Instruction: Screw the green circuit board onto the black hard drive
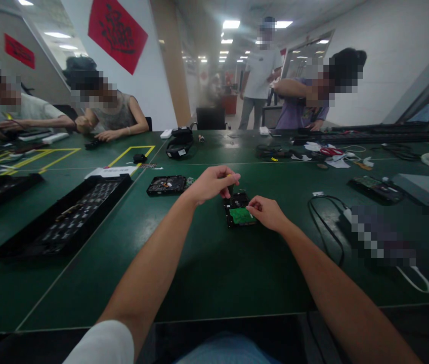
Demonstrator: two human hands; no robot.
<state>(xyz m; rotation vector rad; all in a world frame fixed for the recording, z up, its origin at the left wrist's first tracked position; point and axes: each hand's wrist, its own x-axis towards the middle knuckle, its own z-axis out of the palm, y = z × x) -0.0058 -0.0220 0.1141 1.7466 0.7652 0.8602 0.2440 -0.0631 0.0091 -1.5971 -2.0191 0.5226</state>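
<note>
A black hard drive [231,220] lies on the green table in front of me, with a green circuit board [242,216] on its near part. My left hand [214,185] is over the drive's far left side. Its fingers are closed round a small upright tool with a dark body and a bit of yellow on top, which looks like a screwdriver [230,190]; its tip is hidden. At the right edge of the circuit board, my right hand [269,213] pinches the board's corner between thumb and fingertips.
Another hard drive [167,185] lies left of my left hand. Further left stands a long black tray [66,217]. To the right are a cable [324,217], a power bank-like block [381,232], a drive [376,188] and a grey box [427,189]. Several people sit or stand across the table.
</note>
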